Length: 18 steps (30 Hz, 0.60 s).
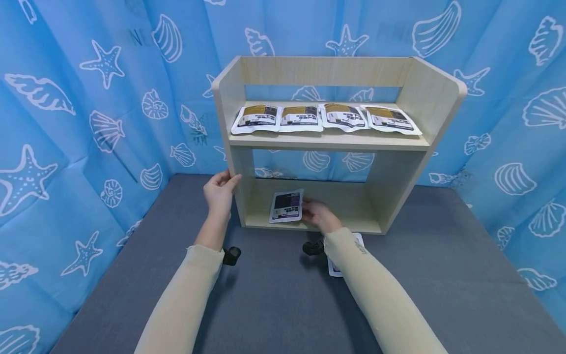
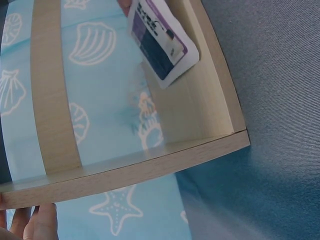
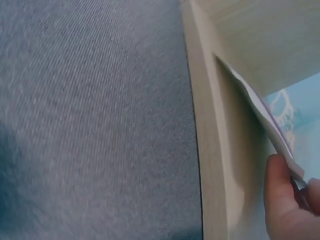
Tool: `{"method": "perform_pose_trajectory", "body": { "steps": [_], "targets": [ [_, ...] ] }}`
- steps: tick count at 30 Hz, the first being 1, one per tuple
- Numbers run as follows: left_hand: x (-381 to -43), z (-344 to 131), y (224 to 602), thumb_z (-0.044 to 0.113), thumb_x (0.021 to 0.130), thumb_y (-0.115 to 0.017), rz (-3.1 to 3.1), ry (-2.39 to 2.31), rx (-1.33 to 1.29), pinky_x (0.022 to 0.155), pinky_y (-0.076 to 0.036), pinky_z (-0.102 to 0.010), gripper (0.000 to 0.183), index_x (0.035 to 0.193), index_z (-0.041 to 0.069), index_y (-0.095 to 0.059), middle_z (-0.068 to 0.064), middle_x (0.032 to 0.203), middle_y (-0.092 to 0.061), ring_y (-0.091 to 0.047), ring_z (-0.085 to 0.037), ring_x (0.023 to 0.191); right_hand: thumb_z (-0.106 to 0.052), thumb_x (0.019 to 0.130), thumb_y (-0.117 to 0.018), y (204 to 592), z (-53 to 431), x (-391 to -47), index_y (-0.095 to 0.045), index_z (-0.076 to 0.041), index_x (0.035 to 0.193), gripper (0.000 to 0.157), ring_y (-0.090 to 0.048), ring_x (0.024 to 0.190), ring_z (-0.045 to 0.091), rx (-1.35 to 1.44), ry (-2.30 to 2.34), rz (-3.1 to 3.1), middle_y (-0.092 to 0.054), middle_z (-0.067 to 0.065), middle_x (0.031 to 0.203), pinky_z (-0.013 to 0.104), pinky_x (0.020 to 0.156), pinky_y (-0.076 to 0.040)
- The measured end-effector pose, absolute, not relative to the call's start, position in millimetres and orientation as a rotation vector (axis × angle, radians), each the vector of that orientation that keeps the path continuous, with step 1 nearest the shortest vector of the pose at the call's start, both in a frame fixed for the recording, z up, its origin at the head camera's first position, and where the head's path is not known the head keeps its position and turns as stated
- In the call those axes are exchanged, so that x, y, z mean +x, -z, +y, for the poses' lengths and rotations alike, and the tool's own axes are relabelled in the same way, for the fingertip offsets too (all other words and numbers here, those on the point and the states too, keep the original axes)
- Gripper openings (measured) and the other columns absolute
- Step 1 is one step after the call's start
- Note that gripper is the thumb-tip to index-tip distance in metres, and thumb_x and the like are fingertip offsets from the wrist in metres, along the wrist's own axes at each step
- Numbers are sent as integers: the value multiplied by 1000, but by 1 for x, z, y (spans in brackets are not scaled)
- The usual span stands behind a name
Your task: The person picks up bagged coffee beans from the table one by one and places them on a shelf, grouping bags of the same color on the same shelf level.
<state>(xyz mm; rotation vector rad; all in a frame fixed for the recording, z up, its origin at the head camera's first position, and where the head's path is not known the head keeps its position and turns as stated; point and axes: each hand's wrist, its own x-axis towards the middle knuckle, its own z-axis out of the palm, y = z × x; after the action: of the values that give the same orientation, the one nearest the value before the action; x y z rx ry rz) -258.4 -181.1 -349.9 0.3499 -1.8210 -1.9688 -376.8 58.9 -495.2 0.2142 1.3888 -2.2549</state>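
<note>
My right hand (image 1: 317, 214) pinches the right edge of a white pouch with a dark, purple-edged label (image 1: 286, 205). The pouch is tilted over the bottom board of a pale wooden shelf (image 1: 329, 143), inside its lower compartment. In the right wrist view, the thumb and fingers (image 3: 280, 187) grip one end of the pouch while its far end comes down close to the board. My left hand (image 1: 219, 192) holds the front edge of the shelf's left side panel, fingers on the outer side in the left wrist view.
Several white pouches with gold and dark labels (image 1: 301, 118) lie in a row on the upper shelf board. Another white pouch (image 1: 333, 268) lies on the grey table (image 1: 274, 300), partly hidden under my right sleeve. A blue curtain with shell prints (image 1: 132, 98) hangs behind.
</note>
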Motion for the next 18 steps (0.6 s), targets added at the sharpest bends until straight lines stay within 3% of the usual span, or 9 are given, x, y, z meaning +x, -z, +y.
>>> {"method": "perform_pose_trajectory", "body": {
  "steps": [2,4,9,14,18],
  "targets": [
    [-259,-181,351,14,91,-70,-1823,1965,347,80,-51,-28,32,120,1,-66,-14,117,-66,-62,-14,96,11,99,-37,480,50,-367,-28,1,150,54,-48,126,33,274,2192,1523,-43,26,142,37,98,-48],
    [-259,-181,351,14,91,-70,-1820,1963,345,79,-51,-27,32,120,1,-66,-14,117,-66,-62,-15,97,15,96,-35,481,47,-369,-30,1,149,56,-52,123,33,292,2166,1574,-47,26,140,36,94,-50],
    [-259,-180,353,15,91,-71,-1811,1980,358,84,-52,-29,33,120,1,-66,-14,118,-65,-61,-17,100,20,88,-47,532,57,-411,-48,2,140,55,-66,99,31,269,2149,1608,-63,23,119,36,77,-57],
    [-258,-180,353,14,91,-71,-1804,1988,351,88,-52,-36,33,120,0,-65,-15,118,-65,-61,-18,100,20,89,-43,539,53,-422,-44,6,141,54,-57,116,37,316,2042,1741,-53,27,133,41,92,-52],
    [-258,-181,352,14,91,-71,-1797,1986,345,89,-52,-36,32,119,-1,-65,-15,117,-65,-62,-18,99,22,86,-48,549,57,-432,-47,7,138,54,-59,114,35,298,2066,1722,-55,25,132,42,90,-53]
  ]
}}
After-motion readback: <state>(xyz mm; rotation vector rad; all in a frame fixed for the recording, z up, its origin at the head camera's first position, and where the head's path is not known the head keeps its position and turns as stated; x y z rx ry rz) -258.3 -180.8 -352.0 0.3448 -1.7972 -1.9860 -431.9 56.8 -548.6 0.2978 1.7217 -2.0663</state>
